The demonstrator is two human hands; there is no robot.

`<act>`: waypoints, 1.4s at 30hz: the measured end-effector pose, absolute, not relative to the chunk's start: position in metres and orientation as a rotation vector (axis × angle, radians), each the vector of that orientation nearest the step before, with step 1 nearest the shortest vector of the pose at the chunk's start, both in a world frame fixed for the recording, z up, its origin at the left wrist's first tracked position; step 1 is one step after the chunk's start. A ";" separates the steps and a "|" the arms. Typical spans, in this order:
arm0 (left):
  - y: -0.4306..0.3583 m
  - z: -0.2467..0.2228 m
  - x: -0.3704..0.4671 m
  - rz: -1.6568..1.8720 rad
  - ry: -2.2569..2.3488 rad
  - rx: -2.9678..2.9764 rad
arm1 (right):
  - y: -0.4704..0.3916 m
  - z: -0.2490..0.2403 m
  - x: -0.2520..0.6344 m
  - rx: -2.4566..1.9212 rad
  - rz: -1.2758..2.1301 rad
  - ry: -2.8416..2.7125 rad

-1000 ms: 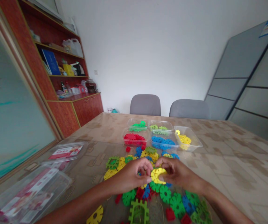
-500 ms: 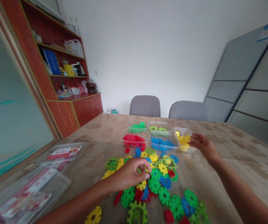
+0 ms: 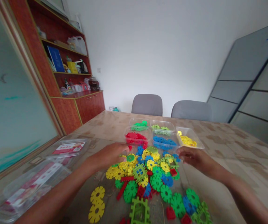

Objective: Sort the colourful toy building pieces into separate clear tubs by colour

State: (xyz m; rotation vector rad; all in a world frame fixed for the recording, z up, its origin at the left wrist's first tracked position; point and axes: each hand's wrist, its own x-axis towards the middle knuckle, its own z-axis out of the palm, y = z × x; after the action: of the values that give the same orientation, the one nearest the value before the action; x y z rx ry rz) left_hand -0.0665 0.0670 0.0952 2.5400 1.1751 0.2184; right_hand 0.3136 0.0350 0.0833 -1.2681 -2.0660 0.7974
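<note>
My left hand [image 3: 114, 154] is over the left back edge of a loose pile, thumb and fingers apart beside a small red piece [image 3: 130, 148]. At the pile's right side my right hand [image 3: 190, 156] hovers with bent, parted fingers near blue pieces [image 3: 176, 157]; nothing shows in it. The pile mixes yellow discs [image 3: 111, 172], green discs [image 3: 131, 191], red pieces [image 3: 170, 213] and light green squares [image 3: 139, 211]. Behind it are clear containers of red [image 3: 135, 137], blue [image 3: 164, 142], green [image 3: 139, 126], light green [image 3: 163, 129] and yellow pieces [image 3: 188, 141].
Clear lids with printed labels [image 3: 69, 147] and a clear container [image 3: 34, 183] lie at the table's left. Two grey chairs [image 3: 147, 104] stand beyond the far edge. A shelf cabinet [image 3: 66, 53] is at the left back.
My right hand has left the yellow container and come down-left to the pile. My left hand has moved left and up from the pile's middle, uncovering pieces there. The view has shifted slightly.
</note>
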 end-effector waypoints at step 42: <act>0.044 0.078 -0.027 0.206 0.813 2.582 | 0.016 0.061 0.255 -1.205 0.622 -2.433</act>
State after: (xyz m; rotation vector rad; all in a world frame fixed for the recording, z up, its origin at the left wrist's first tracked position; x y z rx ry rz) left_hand -0.0271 0.0436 0.0782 2.5817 0.8132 0.2062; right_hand 0.2546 0.0163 0.0612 -1.2048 -2.4332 0.6224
